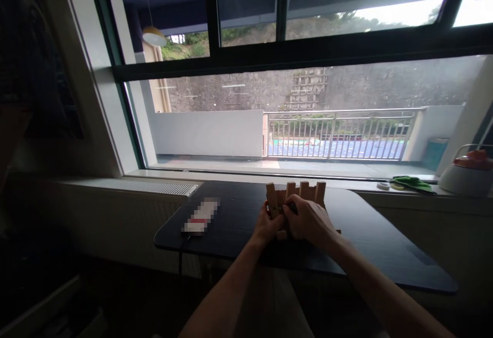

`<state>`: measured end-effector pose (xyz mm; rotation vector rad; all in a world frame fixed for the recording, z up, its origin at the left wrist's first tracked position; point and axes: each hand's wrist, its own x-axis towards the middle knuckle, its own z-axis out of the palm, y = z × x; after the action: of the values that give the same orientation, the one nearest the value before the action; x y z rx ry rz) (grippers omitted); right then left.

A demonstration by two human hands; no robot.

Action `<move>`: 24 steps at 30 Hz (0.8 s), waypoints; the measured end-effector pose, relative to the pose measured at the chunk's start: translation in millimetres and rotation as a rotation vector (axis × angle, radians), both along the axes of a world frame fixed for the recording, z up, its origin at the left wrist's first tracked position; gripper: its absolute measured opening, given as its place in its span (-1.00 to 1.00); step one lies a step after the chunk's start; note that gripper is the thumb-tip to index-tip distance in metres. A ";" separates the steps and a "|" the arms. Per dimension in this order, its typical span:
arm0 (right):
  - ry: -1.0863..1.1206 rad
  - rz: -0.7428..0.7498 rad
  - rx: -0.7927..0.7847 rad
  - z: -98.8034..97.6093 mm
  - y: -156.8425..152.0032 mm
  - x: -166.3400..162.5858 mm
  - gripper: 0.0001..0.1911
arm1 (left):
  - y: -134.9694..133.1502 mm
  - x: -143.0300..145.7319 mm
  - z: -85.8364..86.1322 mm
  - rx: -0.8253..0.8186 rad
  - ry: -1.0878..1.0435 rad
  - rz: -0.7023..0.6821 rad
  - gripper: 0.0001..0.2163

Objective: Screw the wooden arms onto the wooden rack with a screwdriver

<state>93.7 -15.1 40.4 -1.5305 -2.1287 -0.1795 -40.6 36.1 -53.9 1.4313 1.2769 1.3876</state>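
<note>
A cluster of upright wooden blocks (304, 191) stands on the dark table (370, 240) near the window. My left hand (265, 224) is curled against the cluster's left side, fingers closed round a block. My right hand (310, 221) covers the front of the cluster, fingers bent and pressed on the wood. Several block tops stick up behind my knuckles. The lower part of the cluster is hidden by both hands.
A flat blurred object (201, 217) with a cable lies at the table's left end. On the sill to the right sit a green cloth (413, 183) and a white pot with an orange lid (468, 172). A radiator grille (154, 187) runs along the left sill.
</note>
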 end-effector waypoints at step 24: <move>-0.401 0.471 -0.361 36.4 118.9 -67.8 -0.81 | -41.7 -145.2 21.4 0.194 0.670 0.537 -0.71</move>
<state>25.9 103.8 76.8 -1.1911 -2.9068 0.0770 -185.8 -5.6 -32.4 1.8641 2.1202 1.4418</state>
